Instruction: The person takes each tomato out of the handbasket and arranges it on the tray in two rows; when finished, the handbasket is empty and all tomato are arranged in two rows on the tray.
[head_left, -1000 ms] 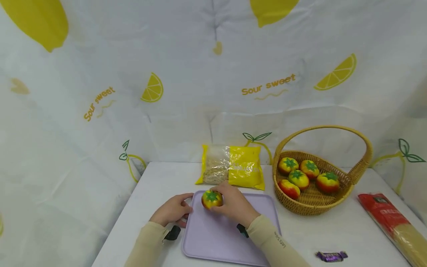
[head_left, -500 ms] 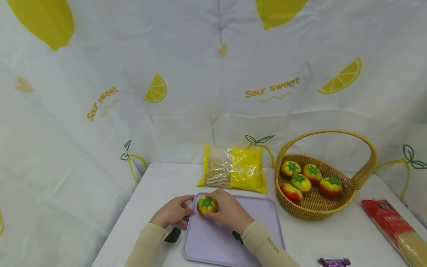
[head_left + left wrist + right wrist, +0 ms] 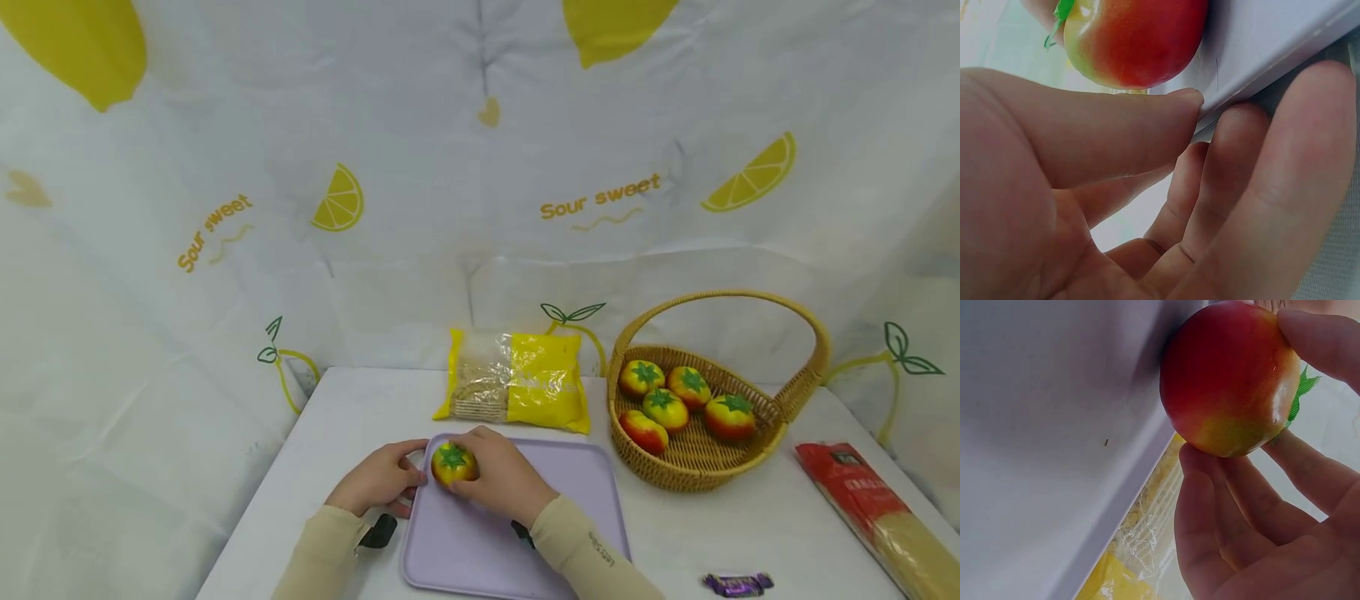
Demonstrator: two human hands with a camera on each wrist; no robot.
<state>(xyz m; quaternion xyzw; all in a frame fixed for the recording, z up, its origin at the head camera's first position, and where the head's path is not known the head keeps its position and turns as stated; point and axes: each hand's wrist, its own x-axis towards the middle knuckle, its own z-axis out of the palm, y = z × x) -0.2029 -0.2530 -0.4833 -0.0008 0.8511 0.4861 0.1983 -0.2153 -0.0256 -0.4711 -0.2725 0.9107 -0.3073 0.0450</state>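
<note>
A yellow-and-red toy tomato (image 3: 452,465) with a green leafy top is at the far left corner of a lilac tray (image 3: 480,550). My right hand (image 3: 504,477) grips it between thumb and fingers; in the right wrist view the tomato (image 3: 1229,381) shows its red underside close to the tray surface. My left hand (image 3: 381,482) holds the tray's left edge. In the left wrist view its thumb (image 3: 1129,128) lies at the rim, with curled fingers along the outer side. Whether the tomato touches the tray is hard to tell.
A wicker basket (image 3: 693,479) with a tall handle holds several similar fruits at the right. Behind the tray lies a yellow packet (image 3: 547,387). A red-topped bag of pale contents (image 3: 862,500) and a purple-wrapped candy (image 3: 737,585) lie on the right side.
My right hand has moved left across the tray with the toy tomato, toward the left rim. The left hand has stayed at the tray's edge. The camera view has shifted slightly.
</note>
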